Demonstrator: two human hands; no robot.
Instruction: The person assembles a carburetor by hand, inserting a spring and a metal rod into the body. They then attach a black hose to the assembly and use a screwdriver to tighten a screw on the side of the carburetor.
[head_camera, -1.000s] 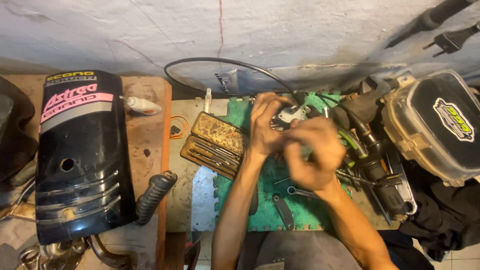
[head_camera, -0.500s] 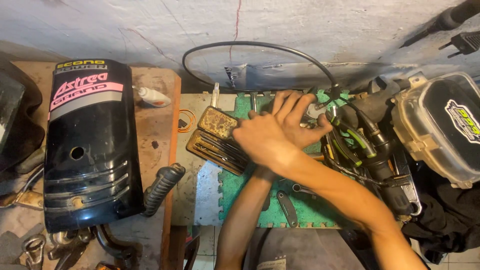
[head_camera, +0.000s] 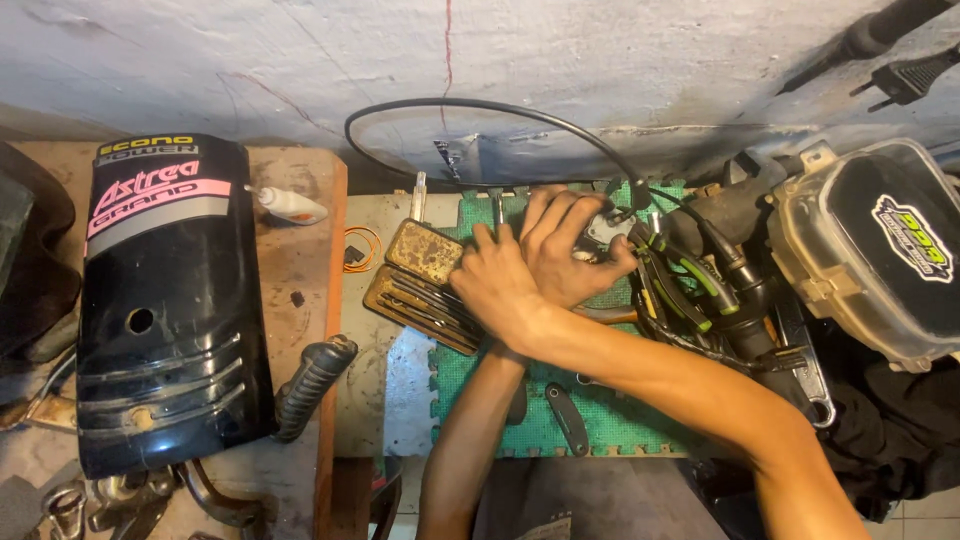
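My left hand (head_camera: 572, 240) rests on the green foam mat (head_camera: 610, 415), its fingers closed around a small metal fitting (head_camera: 603, 228) at the end of a looping black cable (head_camera: 480, 104). My right hand (head_camera: 492, 288) crosses over the left wrist. It lies on the open rusty tin of thin metal tools (head_camera: 420, 272), fingertips down among the tools. Whether those fingers grip a tool is hidden.
A black motorcycle cover panel (head_camera: 160, 300) lies at the left on the wooden bench, with a small white bottle (head_camera: 290, 206) and a black rubber grip (head_camera: 312, 385) beside it. Green-handled pliers (head_camera: 682, 282), wiring and a clear-lidded black box (head_camera: 880, 250) crowd the right.
My right hand has swung left, from above the mat's right side, across my left wrist to the tool tin. The left hand stays on the metal fitting.
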